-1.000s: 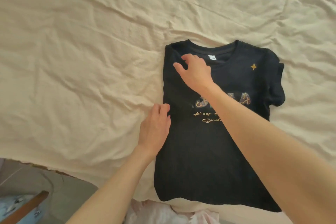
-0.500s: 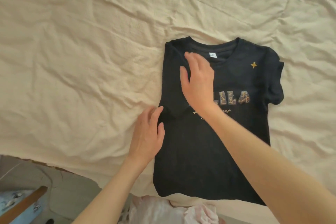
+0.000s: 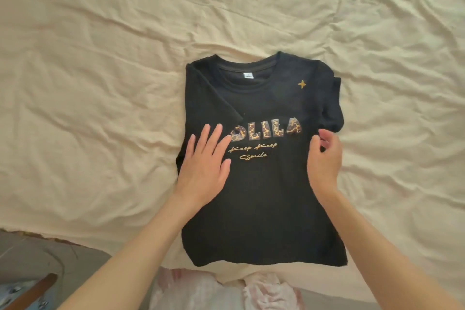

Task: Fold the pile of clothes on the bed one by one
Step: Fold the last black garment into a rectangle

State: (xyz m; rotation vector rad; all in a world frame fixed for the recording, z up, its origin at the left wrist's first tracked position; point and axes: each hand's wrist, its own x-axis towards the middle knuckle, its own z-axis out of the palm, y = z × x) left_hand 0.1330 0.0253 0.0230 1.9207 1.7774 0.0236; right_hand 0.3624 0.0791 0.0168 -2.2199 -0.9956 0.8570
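so a second ago both hands were bunched over on the left side of the black t-shirt [image 3: 261,184], tucking that sleeve in. now the left edge is folded over, you can see the sleeve lying diagonally across the chest just under the collar, and it covers the start of the printed word.

going left to right: bottom left there's a bit of floor and a wooden thing poking in, can't tell what it is. the cream bed sheet [image 3: 100,83] is all wrinkly around the shirt, which lies flat on the bed, front up, collar away from the person.

the left hand [image 3: 203,166] has slid down from the shirt's edge and now rests flat on the folded side, fingers straight and spread, grip apart, just pressing the fold down.

the big change is the right hand [image 3: 324,158]. it was up by the collar on the left half, now it's crossed over to the right edge just under the unfolded right sleeve. its fingers are curled in at the seam, looks like it's starting to pinch the fabric, though i can't really tell if it's got hold.

my guess is the right side gets folded in next. pinkish clothes [image 3: 201,289] wait at the bed's near edge.
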